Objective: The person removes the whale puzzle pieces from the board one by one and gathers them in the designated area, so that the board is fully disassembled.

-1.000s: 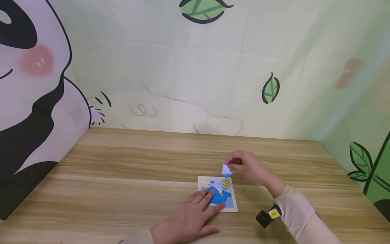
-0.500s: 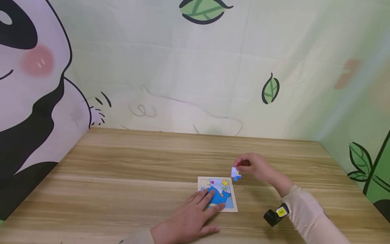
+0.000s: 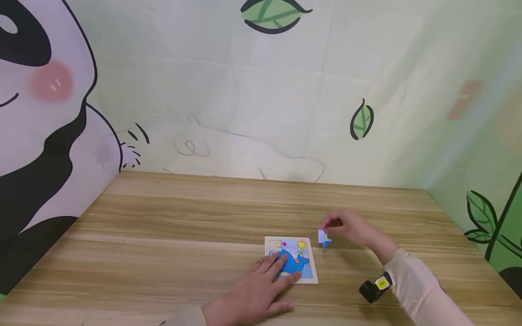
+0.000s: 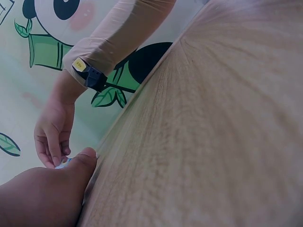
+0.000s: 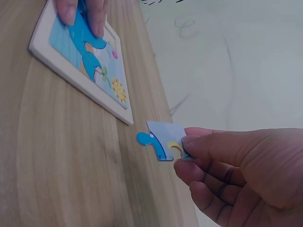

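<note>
Head view: the right hand [image 3: 350, 227] pinches a puzzle piece [image 3: 324, 237] just beside the whale puzzle [image 3: 297, 262] on the counter [image 3: 163, 253]; the left hand [image 3: 253, 290] rests spread fingers [image 3: 271, 266] on that puzzle.

The counter [image 3: 142, 258] is light brown, with darker wood-grain streaks running side to side. It fills much of the lower half of the head view, its back edge dipping slightly toward the right. Flat on it, just right of lower centre in the frame, lies a pale-rimmed whale puzzle [image 3: 294, 261], partly covered at its lower left.
</note>
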Demonstrator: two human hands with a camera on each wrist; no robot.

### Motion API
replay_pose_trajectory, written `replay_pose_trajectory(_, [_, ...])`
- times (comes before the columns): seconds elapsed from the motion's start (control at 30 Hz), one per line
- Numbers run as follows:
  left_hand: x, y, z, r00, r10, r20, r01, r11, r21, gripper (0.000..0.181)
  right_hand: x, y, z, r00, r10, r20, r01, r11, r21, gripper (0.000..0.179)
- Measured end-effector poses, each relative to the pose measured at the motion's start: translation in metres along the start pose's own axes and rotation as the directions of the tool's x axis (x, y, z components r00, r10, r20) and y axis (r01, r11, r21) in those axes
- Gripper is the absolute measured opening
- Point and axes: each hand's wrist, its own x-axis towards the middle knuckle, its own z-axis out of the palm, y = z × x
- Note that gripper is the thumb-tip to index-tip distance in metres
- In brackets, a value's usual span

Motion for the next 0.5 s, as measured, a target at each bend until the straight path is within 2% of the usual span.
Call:
replay_pose_trajectory(0.3, [0.001,-0.001,0.001,1.0,0.007,0.008,-0.006,1.0,-0.015,0.06,-0.002,0.008,0.001,1.0,0.001,0.03,-0.001,1.0,0.009,0.007])
replay_pose_trajectory(0.5, [0.001,-0.001,0.001,1.0,0.011,0.0,-0.011,1.0,-0.004,0.061,-0.002,0.015,0.003,0.999,0.003,0.043,-0.002,1.0,-0.019,0.007])
